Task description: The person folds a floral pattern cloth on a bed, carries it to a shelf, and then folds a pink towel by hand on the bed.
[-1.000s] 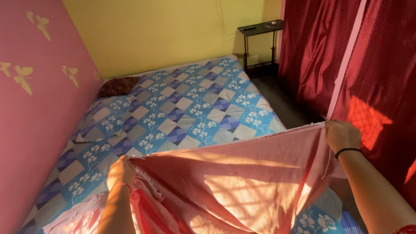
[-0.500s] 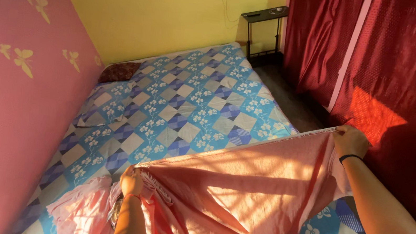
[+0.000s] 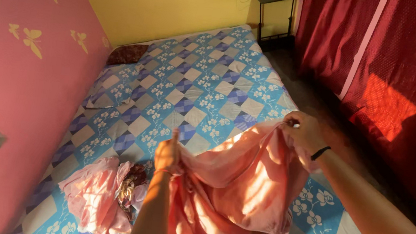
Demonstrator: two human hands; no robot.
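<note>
Landmark: bed (image 3: 206, 87), covered by a blue patchwork sheet with white flowers; every place below is given relative to it.
Cloth in hand: peach-pink cloth (image 3: 241, 190), held up above the near end of the bed, its top edge sagging between the two hands and its lower part bunched on the sheet.
Left hand (image 3: 167, 154): closed in a fist-like pinch on the left end of the cloth's top edge, above the near-left part of the bed.
Right hand (image 3: 305, 132): fingers pressed together and pinching the right end of the same edge, over the bed's right-hand side; a dark band sits on the wrist.
Spacing of hands: near each other, so the edge between them hangs slack and folds inward.
Crumpled heap: pink bundle (image 3: 95, 193) with a darker patterned piece tucked in it, lying on the near-left corner of the bed, just beside the left forearm and apart from the held cloth.
Far end of bed: dark red pillow (image 3: 127, 54) against the yellow wall.
Beside the bed, right: dark red curtains (image 3: 403, 77) with a patch of sunlight.
Handling note (judgement): the fold should come out cleaner if both pinches sit exactly on the corners, the edge is kept level, and the hanging part is lifted free of the sheet before the ends meet.
</note>
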